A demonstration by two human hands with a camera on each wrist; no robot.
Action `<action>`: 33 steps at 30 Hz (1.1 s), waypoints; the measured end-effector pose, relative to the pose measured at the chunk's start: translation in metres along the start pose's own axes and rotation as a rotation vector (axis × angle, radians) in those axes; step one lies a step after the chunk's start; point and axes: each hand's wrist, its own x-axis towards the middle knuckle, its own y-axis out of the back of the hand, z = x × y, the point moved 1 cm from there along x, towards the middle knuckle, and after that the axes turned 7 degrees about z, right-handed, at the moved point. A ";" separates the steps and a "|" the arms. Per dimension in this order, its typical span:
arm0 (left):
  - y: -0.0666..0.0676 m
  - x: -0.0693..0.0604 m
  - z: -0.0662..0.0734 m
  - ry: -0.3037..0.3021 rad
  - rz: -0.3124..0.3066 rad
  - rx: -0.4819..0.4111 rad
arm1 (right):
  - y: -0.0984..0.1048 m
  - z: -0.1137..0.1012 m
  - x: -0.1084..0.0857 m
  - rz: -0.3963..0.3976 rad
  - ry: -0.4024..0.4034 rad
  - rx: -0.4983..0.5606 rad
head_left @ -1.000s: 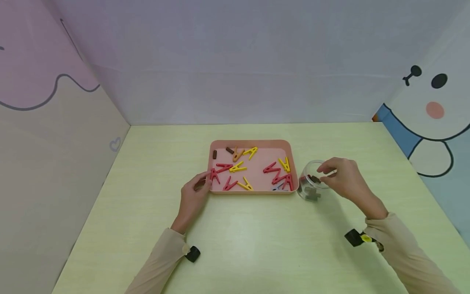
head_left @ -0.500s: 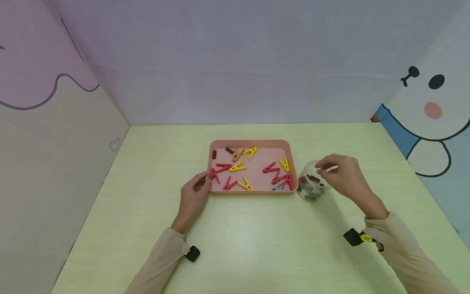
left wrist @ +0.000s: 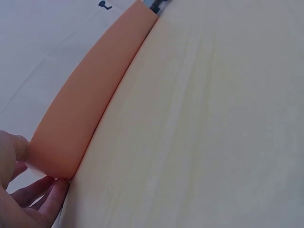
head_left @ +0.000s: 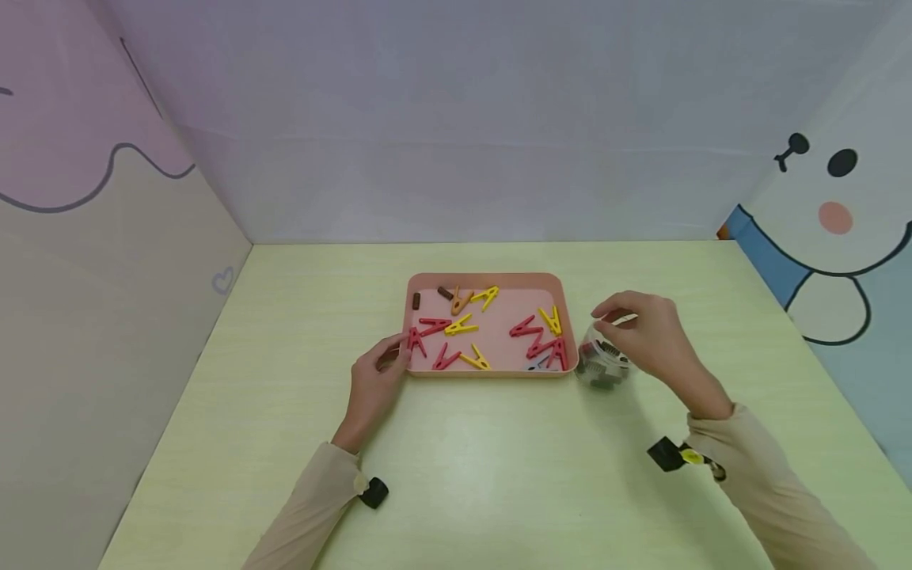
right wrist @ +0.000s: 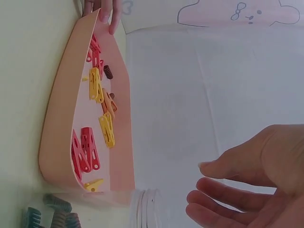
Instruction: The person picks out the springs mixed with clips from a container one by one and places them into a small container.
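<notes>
My left hand (head_left: 378,378) grips the near left corner of a shallow pink tray (head_left: 486,281), thumb and fingertips against its wall (left wrist: 88,95) in the left wrist view. Inside lie several red clothespins (head_left: 526,326), yellow clothespins (head_left: 461,325), an orange clothespin (head_left: 459,301), a grey-blue one and two small dark brown ribbed pieces (head_left: 416,301). Just right of the tray stands a clear jar (head_left: 604,372) containing several dark ribbed pieces (right wrist: 58,203). Over the jar's mouth hovers my right hand (head_left: 650,332); the right wrist view shows nothing between its thumb and fingers.
Everything rests on a pale wooden table (head_left: 470,467). A plain wall sheet (head_left: 470,182) rises behind the table's far edge, with cartoon-printed panels (head_left: 844,261) at both sides. The jar stands close against the tray's right side.
My right hand has lifted a little and shifted left above the jar. A dark ribbed piece near its fingers earlier now lies in the jar. My left hand stays at the tray corner.
</notes>
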 end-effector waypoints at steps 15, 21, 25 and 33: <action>0.000 0.002 -0.004 0.005 -0.011 -0.029 | -0.021 -0.022 0.020 -0.059 -0.034 0.058; 0.000 0.003 -0.006 -0.001 -0.015 -0.025 | -0.030 -0.026 0.027 -0.069 -0.023 0.096; 0.000 0.003 -0.006 -0.006 -0.015 -0.030 | -0.036 -0.028 0.031 -0.067 -0.029 0.113; 0.000 0.003 -0.005 0.035 -0.016 -0.032 | -0.050 -0.030 0.039 -0.103 -0.079 0.108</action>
